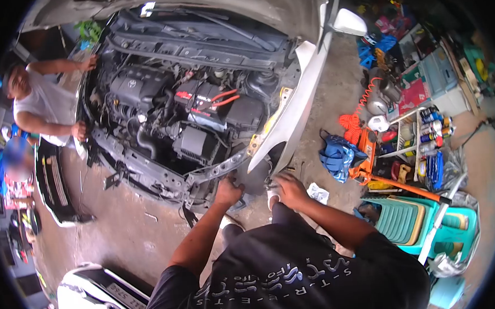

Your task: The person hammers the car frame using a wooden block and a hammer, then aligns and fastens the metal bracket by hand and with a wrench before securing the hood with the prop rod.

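The car's open engine bay (160, 97) fills the upper middle, its front bumper off. My left hand (228, 192) is at the front corner, just under the body frame (217, 168), with its fingers curled; what they hold, if anything, is hidden. My right hand (289, 190) is beside the lower end of the white fender (297, 115), fingers bent together around something small and dark that I cannot make out. Red-handled pliers (225, 97) lie on the battery (200, 104). The black air filter box (196, 145) sits nearer to me.
At the left, another person (46, 106) leans on the car's front. A removed bumper (56, 187) lies on the floor, and a white car part with a plate (101, 296) is behind. On the right stand an orange floor jack (365, 156), spray cans (433, 128) and green stools (399, 219).
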`<state>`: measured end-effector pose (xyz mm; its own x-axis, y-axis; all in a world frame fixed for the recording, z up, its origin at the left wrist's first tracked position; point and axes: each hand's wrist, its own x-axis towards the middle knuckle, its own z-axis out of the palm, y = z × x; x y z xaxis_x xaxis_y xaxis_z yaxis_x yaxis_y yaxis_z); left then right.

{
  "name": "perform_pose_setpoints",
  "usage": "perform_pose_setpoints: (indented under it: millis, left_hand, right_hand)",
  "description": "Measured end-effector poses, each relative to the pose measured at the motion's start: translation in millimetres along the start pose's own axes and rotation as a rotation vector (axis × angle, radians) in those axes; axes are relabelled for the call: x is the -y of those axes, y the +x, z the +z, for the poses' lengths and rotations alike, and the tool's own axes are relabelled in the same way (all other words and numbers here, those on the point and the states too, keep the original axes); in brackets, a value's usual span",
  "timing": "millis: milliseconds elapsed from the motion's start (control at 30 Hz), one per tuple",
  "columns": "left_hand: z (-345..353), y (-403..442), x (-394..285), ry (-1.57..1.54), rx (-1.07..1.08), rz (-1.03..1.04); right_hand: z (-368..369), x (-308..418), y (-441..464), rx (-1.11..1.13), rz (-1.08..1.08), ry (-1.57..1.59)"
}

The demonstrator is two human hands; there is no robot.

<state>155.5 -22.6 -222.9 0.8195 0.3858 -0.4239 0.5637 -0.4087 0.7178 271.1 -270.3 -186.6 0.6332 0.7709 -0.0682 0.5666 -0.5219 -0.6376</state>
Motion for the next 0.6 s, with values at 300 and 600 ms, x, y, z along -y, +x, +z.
perform_pose_setpoints:
  millis: [300, 600]
  left_hand:
    - [78, 28, -43, -0.283, -0.201, 0.117]
    - [129, 57, -43, 0.344, -0.586, -0.001]
  right_hand:
    - [3, -5, 124, 0.275, -0.638, -0.287]
    - [11, -32, 137, 0.145, -0.712, -0.285]
